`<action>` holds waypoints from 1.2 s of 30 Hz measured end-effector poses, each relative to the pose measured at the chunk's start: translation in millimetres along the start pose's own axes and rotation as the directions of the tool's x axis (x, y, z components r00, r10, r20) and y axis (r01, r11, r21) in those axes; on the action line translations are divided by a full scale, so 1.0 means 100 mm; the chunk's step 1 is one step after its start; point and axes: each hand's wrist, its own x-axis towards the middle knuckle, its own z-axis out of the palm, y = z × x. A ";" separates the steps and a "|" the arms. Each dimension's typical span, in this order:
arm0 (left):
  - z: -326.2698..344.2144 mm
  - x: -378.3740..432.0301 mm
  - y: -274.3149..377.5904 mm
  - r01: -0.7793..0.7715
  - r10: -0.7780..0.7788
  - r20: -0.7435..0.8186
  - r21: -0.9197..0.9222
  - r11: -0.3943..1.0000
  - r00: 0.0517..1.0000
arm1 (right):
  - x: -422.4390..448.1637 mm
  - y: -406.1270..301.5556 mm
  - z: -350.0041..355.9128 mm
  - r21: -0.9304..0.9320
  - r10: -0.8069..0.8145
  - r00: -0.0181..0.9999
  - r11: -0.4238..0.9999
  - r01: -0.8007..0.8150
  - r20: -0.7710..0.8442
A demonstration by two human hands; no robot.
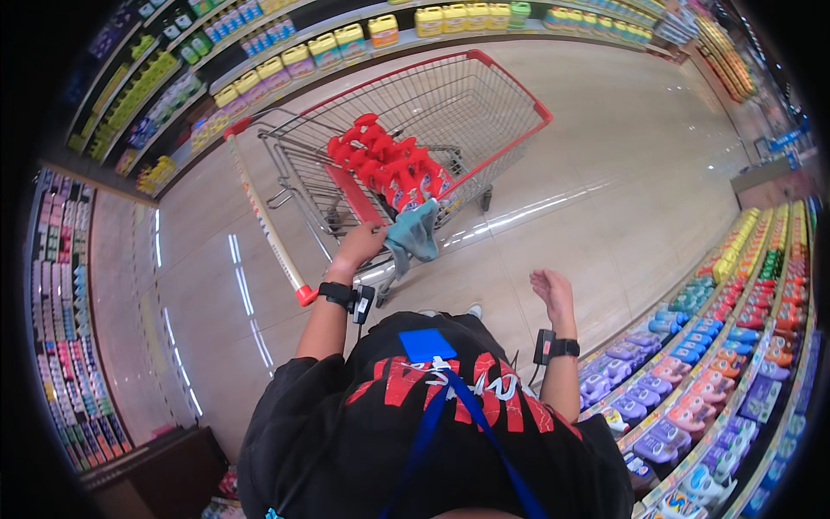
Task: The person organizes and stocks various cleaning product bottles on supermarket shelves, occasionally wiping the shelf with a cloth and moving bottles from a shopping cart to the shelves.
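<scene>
My left hand (361,244) grips a corner of a teal cloth (415,233), which hangs at the near side of a metal shopping cart (428,84) with red rim trim. Inside the cart, at its handle end, stand several red bottles (395,165) packed close together. My right hand (553,295) is raised over the floor to the right, apart from the cart. It holds nothing, and its fingers are partly extended. The cart's pale handle bar (266,217) lies to the left of my left hand.
Across the aisle, a shelf (389,42) carries yellow-capped jugs (350,42). Close on my right, stepped shelves hold purple bottles (628,407) and other coloured bottles. More stocked shelves (65,311) stand at far left. Glossy floor tiles (616,181) extend around the cart.
</scene>
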 end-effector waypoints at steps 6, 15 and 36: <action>-0.26 -0.11 0.25 0.154 -0.149 0.231 -0.004 0.988 0.962 | 0.39 -0.30 0.10 -0.051 0.033 0.971 0.998 -0.022 0.235; -0.28 -0.19 -0.06 0.327 -0.334 0.110 0.072 0.942 0.936 | 0.89 -0.93 -0.15 -0.205 -0.023 0.898 0.971 0.125 0.439; 0.44 2.02 -0.68 0.425 -0.391 0.196 -0.184 0.886 0.899 | 2.93 -1.29 2.36 -0.709 0.399 0.640 0.616 0.343 0.657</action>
